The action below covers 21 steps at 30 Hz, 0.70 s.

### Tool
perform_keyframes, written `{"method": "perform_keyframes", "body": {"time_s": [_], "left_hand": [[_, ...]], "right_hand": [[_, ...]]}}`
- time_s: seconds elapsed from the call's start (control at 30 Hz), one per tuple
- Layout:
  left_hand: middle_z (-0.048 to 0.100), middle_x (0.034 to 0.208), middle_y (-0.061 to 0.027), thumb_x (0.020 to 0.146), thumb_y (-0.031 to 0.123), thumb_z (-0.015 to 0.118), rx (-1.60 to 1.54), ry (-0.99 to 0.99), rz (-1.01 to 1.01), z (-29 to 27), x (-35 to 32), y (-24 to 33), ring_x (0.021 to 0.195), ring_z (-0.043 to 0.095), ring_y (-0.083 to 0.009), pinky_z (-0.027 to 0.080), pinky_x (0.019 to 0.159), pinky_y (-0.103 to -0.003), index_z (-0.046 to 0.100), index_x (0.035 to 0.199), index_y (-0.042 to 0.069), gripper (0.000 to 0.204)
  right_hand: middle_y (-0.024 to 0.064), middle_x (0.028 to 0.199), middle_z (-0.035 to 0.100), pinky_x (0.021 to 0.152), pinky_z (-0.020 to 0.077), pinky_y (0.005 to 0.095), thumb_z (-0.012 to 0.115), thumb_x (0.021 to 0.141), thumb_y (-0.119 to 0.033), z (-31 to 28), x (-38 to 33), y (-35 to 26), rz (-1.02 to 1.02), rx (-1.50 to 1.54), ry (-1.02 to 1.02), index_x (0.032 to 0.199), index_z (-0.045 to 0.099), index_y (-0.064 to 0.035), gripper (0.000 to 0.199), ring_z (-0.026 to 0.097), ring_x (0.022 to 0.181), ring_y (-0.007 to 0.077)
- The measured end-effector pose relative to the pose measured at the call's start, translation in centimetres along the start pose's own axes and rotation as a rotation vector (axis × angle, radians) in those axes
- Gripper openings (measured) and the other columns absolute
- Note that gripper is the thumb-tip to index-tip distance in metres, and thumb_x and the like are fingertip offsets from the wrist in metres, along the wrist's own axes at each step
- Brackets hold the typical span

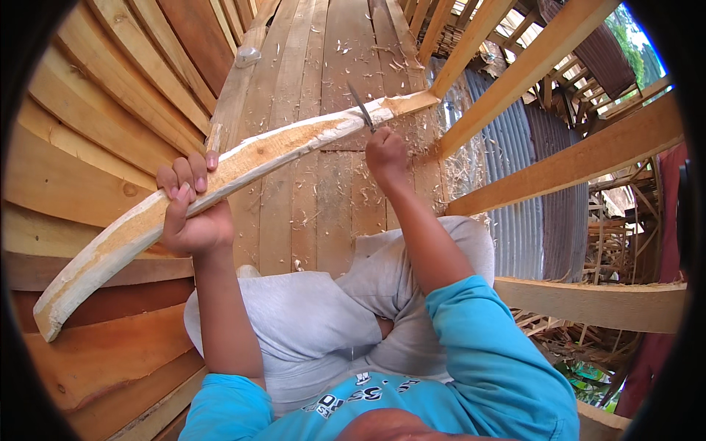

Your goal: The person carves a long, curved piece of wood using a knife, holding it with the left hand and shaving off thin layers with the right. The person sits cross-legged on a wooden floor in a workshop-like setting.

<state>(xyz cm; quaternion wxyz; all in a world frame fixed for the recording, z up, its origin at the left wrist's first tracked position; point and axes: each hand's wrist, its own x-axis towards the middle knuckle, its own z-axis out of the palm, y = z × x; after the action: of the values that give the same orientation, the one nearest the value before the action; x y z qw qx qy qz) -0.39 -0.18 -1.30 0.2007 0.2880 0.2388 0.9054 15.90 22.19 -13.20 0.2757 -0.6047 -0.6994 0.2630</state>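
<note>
Here, left hand [193, 217] fingers wrapped round curved timber piece [220, 173], holding it raised and steady; right hand [386, 153] fist closed on blade tool [360, 106], edge against far carved end, shavings [441, 165] below.

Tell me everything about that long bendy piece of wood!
The curved wood piece is long, pale and rough, with bark shaved off and reddish streaks left. It slants from lower left up to the upper right. The left hand grips its middle; the blade in the right hand meets its far end above the plank floor.
</note>
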Motion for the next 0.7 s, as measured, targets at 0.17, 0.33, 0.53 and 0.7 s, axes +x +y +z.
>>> {"method": "perform_keyframes", "body": {"time_s": [0.17,0.33,0.53,0.7], "left_hand": [[0.032,0.067,0.0016,0.067,0.009,0.056,0.006,0.015,0.014,-0.8,-0.1,0.3,0.07,0.036,-0.0133,0.034,0.086,-0.036,0.034,0.075,0.016,0.025],[0.032,0.068,0.0014,0.068,0.008,0.056,-0.021,-0.007,-0.003,-0.3,0.1,0.2,0.071,0.036,-0.0135,0.034,0.087,-0.036,0.034,0.075,0.016,0.024],[0.032,0.068,0.0011,0.067,0.007,0.057,-0.005,0.01,0.001,-0.9,-0.1,0.7,0.071,0.036,-0.0138,0.033,0.087,-0.036,0.034,0.075,0.016,0.026],[0.031,0.067,0.0024,0.067,0.009,0.057,-0.009,-0.014,-0.025,-0.1,0.0,0.0,0.071,0.036,-0.0127,0.033,0.089,-0.035,0.034,0.073,0.017,0.025]], "right_hand": [[0.0327,0.072,0.061,0.075,0.0466,0.056,0.028,0.095,-0.034,-0.3,-4.9,-4.4,-0.175,0.061,-0.174,0.072,0.064,0.009,0.06,0.063,0.078,0.0486],[0.0315,0.07,0.061,0.073,0.0487,0.0552,0.028,0.094,-0.031,1.1,0.3,0.9,-0.074,-0.017,0.125,0.07,0.063,0.0087,0.058,0.062,0.074,0.0493],[0.0311,0.073,0.063,0.076,0.0478,0.0554,0.029,0.095,-0.031,0.8,-5.2,-3.6,-0.226,0.01,-0.227,0.069,0.064,0.0068,0.058,0.063,0.078,0.049],[0.0324,0.065,0.059,0.068,0.0495,0.0548,0.03,0.096,-0.03,2.2,0.1,0.6,-0.055,0.072,0.204,0.065,0.062,0.0084,0.059,0.061,0.066,0.0499]]}}
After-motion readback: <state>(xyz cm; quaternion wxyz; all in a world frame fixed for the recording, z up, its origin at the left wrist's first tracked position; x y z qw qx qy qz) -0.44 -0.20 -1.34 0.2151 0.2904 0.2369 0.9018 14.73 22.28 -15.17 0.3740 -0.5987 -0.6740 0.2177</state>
